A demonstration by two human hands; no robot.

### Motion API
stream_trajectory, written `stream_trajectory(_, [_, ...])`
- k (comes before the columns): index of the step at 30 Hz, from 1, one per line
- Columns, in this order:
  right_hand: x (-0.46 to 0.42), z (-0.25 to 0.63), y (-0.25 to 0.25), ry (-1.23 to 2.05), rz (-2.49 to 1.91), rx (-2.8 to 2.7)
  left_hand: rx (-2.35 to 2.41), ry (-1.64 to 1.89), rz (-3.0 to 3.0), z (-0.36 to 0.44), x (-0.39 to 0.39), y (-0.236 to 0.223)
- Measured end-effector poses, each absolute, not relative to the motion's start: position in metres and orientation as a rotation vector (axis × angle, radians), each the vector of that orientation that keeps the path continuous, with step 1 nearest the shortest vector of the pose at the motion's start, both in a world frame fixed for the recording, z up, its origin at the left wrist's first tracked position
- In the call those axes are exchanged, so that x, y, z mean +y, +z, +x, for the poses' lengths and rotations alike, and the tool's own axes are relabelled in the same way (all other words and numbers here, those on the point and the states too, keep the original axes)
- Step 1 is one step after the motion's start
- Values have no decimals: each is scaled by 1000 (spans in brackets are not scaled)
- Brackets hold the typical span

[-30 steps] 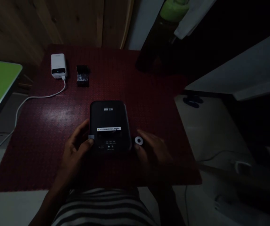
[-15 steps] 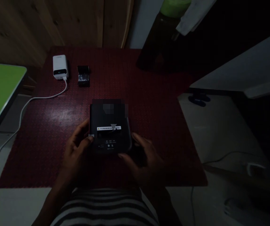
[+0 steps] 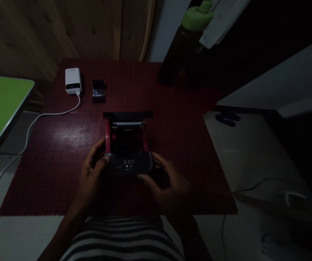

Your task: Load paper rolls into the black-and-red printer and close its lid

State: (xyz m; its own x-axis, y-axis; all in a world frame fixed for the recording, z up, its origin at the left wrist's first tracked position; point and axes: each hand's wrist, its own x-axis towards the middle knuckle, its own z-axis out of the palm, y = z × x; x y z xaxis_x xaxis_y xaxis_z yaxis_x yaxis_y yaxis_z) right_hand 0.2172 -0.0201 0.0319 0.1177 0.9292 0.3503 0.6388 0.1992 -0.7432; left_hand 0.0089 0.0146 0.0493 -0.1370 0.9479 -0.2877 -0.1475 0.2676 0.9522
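Observation:
A small black thermal printer rests on the red table in front of me. Its lid stands raised at the back, baring a dark paper bay between red side walls. My left hand is closed round the printer's left side, thumb on the grey latch piece at its edge. With fingers at the right side and thumb along the front edge, my right hand grips the printer's right front corner. The small white paper roll seen earlier is hidden by that hand or too dark to make out.
A white power bank with a white cable and a small black roll lie at the table's back left. A green-capped bottle stands at the back right. A green tabletop borders the left.
The printer's lid has swung up from closed to raised. My right hand has moved left from the white paper roll to the printer's corner; my left hand stays at its left side.

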Motion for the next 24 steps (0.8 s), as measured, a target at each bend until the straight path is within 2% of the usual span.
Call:
stream_trajectory(5, [-17, 224, 41, 462, -1504, -1663, 1318, 1171, 969, 3, 10, 42])
stream_trajectory(10, [6, 233, 55, 287, -1418, -1784, 1325, 1138, 1227, -5, 4, 24])
stream_trajectory(15, [59, 212, 72, 199, -1236, -2204, 1320, 1113, 1446, -10, 4, 9])
stream_trajectory(20, [100, 175, 87, 282, -1497, -2660, 1338, 1143, 1498, -11, 7, 5])
stream_trajectory(24, [107, 165, 92, 292, -1562, -2720, 1324, 1180, 1515, -10, 8, 1])
